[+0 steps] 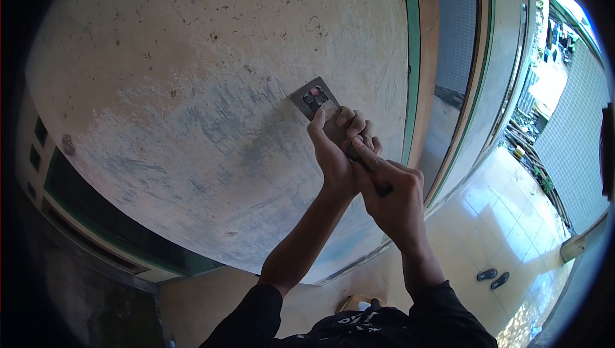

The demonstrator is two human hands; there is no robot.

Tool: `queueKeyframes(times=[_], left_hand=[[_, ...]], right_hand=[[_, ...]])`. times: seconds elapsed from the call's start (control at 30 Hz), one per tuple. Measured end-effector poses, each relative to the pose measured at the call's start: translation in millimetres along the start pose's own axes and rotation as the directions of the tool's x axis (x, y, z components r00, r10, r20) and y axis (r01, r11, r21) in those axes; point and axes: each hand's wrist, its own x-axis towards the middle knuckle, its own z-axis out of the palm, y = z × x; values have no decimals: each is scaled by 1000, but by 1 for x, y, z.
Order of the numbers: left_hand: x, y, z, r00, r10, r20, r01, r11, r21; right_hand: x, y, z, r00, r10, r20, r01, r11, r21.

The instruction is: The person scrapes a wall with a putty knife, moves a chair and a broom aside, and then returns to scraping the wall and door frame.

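A flat rectangular metal scraper (310, 104) with a dark and red label is held up against or just in front of the scuffed wall (192, 92). My left hand (336, 153) is closed around it, the thumb along its face and the fingers curled over its right side. Just below, my right hand (394, 188) is closed, its index finger reaching up to my left fingers. Dark handle-like bits show between the right fingers; most of that part is hidden. Grey scratch marks and chipped paint spread over the wall left of the scraper.
To the right stands a wooden door frame (428, 60) with green trim. A tiled floor (493, 213) lies beyond, with a pair of dark sandals (493, 277). A dark green ledge (109, 220) runs along the lower left. Sticks (538, 169) lie by the mesh fence.
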Motion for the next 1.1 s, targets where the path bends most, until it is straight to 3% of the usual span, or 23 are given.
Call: queueKeyframes(times=[0.13,0.27,0.37,0.47,0.53,0.6,0.63,0.77,0.87,1.0,1.07,1.1], left_hand=[[22,18,21,998,68,-3,-67,985,160],[4,12,6,999,-1,-33,7,985,172],[1,-3,-2,986,-90,-144,97,994,46],[5,-12,20,991,-16,-134,16,1000,-1],[4,-10,19,993,-10,-121,14,999,37],[0,-5,12,992,-9,-127,29,988,152],[-2,-5,8,987,-24,-160,44,991,127],[17,9,18,986,-40,-164,65,986,151],[26,21,36,995,21,-98,1,974,227],[7,11,7,988,-64,-139,88,980,176],[18,16,18,989,-17,-145,45,980,192],[30,24,27,995,34,-91,-8,964,265]], right_hand=[[26,1,13,990,-110,-93,115,992,54],[3,-2,16,997,-2,-82,12,993,114],[-4,-5,4,997,78,-29,-76,996,48],[5,-11,-13,985,170,-40,-168,985,47],[2,-2,-10,989,143,-48,-140,989,52],[-3,2,2,996,5,-86,1,998,68],[-7,1,2,997,67,-42,-63,996,70],[12,7,14,995,12,-101,-2,995,104],[27,-3,17,987,-22,-159,45,989,140],[1,0,21,990,-30,-139,49,990,130],[15,-9,16,993,70,-91,-58,991,122],[29,-3,22,991,23,-128,-7,992,125]])
